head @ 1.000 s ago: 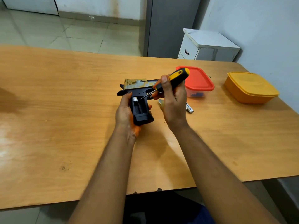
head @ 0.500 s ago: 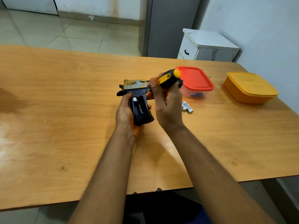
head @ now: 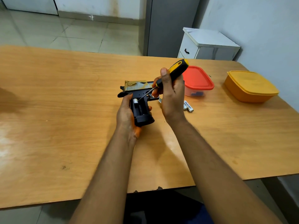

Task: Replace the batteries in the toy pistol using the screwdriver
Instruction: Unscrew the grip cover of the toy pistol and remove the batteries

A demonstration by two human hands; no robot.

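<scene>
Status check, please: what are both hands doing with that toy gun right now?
Left hand grips pistol, battery bay open. Right hand holds screwdriver, tip at a battery in the bay. Nothing in the way.

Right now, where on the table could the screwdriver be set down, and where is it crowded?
Free: the wide stretch of table left of the pistol, and the near strip right of the right hand, below the batteries. Crowded: the far right, where batteries, red-lidded tub and orange tub sit close together.
</scene>
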